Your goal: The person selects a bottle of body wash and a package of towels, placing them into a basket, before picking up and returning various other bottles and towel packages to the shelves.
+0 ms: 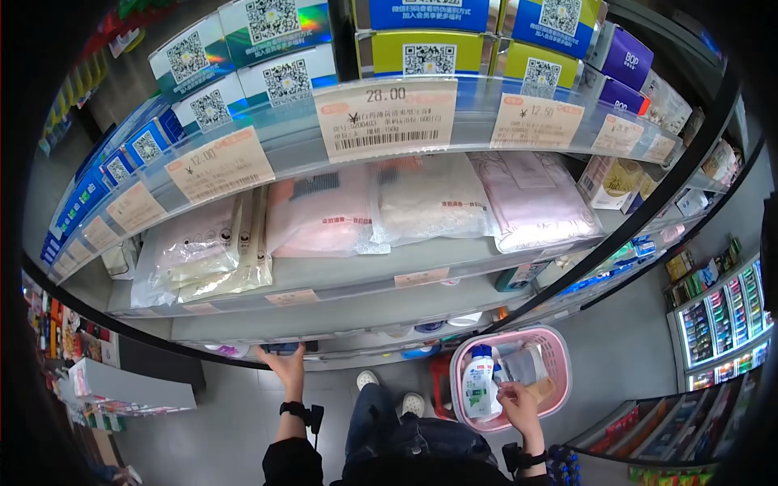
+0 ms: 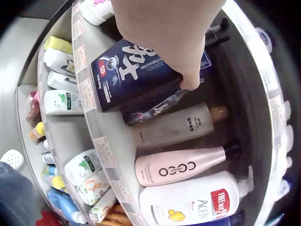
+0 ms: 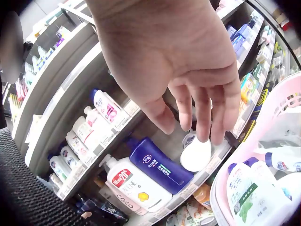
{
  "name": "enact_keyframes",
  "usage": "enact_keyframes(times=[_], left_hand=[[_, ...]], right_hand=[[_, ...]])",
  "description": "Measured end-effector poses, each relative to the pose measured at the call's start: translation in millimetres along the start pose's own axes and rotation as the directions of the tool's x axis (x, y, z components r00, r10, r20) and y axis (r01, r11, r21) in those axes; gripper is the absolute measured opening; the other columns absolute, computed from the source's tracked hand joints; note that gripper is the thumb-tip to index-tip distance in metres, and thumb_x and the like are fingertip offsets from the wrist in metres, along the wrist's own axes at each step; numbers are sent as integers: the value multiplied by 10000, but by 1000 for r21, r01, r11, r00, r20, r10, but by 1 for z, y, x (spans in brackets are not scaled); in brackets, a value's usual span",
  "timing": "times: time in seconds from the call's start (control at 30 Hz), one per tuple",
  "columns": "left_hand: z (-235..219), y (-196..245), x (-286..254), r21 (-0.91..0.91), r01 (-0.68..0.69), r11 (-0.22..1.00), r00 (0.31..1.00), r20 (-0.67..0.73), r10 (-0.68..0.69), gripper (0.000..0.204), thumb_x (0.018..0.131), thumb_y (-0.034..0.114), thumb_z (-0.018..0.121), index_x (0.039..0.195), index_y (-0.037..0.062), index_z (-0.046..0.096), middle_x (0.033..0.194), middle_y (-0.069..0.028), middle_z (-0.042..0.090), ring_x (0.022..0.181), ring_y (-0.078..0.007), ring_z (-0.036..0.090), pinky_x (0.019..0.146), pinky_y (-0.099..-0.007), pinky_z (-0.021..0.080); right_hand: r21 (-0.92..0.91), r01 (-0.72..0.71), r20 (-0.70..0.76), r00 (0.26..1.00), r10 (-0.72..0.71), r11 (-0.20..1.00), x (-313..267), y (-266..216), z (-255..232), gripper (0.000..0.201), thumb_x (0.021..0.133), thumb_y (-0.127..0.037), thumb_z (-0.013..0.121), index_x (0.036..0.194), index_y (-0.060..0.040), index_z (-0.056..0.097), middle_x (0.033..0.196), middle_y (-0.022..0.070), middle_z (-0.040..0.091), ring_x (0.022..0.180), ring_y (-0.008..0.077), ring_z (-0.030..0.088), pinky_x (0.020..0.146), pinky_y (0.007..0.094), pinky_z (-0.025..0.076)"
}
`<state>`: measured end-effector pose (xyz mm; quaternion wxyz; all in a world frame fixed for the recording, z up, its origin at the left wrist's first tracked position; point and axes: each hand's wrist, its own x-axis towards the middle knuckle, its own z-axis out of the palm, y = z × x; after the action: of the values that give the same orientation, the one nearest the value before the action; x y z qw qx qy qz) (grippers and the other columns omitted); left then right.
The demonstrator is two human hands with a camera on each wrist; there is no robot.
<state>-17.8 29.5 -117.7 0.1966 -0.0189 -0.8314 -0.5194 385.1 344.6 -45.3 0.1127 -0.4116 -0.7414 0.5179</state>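
By the left hand (image 2: 171, 33), nearest its wrist camera, a dark-blue box with white lettering (image 2: 134, 77) is gripped at 7 o'clock; its removal would likely call for a steady pull. At 5 o'clock, the right hand (image 3: 174, 70) is held open by the pink plastic basket (image 1: 561, 356).

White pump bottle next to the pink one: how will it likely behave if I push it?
The white pump bottle looks like stiff plastic, so it should keep its shape. Its smooth surface may let fingers slip. It stands upright with the pump on top, so a high push could tip it, perhaps into the pink bottle beside it.
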Motion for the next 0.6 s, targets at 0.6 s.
enact_keyframes(times=[0.6], left_hand=[[26, -30, 11, 285, -114, 952, 986, 146, 74, 1088, 563, 217, 867, 1390, -91, 232, 1392, -338, 277, 1318, -487, 230, 1138, -500, 149]], right_hand=[[-194, -10, -23, 1000, 6, 981, 30, 47, 20, 302, 786, -118, 656, 1061, 1, 618, 903, 176, 669, 812, 285, 662, 724, 363, 521]])
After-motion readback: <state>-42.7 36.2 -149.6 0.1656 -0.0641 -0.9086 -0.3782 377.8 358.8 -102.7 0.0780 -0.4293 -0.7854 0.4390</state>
